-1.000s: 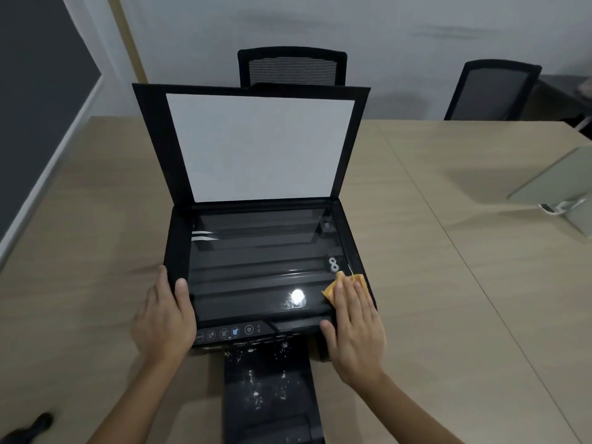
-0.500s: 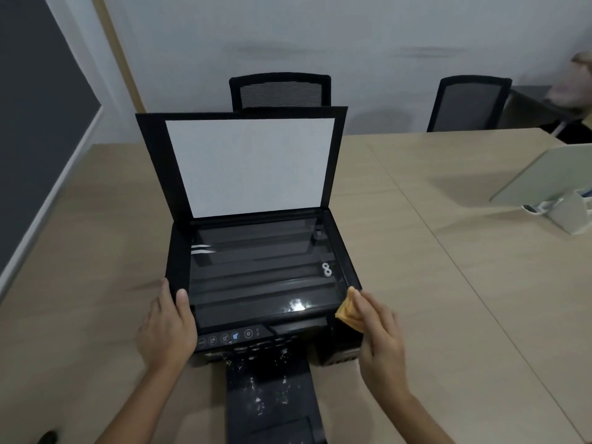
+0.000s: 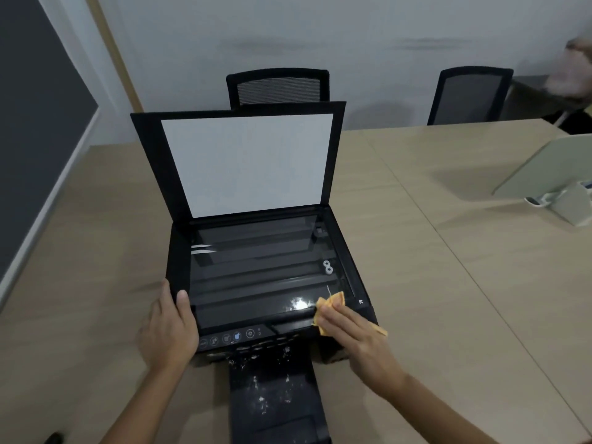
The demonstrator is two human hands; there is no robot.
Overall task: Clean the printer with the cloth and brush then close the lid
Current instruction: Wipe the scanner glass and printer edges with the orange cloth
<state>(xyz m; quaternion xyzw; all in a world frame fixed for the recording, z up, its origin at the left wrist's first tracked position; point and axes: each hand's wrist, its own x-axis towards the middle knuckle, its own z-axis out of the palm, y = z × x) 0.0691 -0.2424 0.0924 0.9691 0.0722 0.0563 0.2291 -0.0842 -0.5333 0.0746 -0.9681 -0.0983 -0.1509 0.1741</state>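
Note:
A black printer [image 3: 179,251] stands on the wooden table with its lid [image 3: 246,163] raised upright, white pad facing me. The scanner glass [image 3: 256,270] lies exposed. My right hand [image 3: 355,338] presses a folded orange cloth [image 3: 331,301] flat on the glass's near right corner. My left hand [image 3: 169,331] grips the printer's front left corner, thumb on the top edge. The output tray [image 3: 275,398] sticks out toward me, speckled with white dust. No brush is in view.
Two black mesh chairs [image 3: 278,86] [image 3: 469,94] stand beyond the table. A pale tilted panel on a white stand [image 3: 557,174] sits at the right. A dark wall panel [image 3: 35,123] runs along the left. A dark object [image 3: 53,439] lies at the bottom left edge.
My right hand drew the cloth off the glass to the printer's right front corner, then came back onto the near right corner of the glass. The left hand stayed put. The view shifted slightly.

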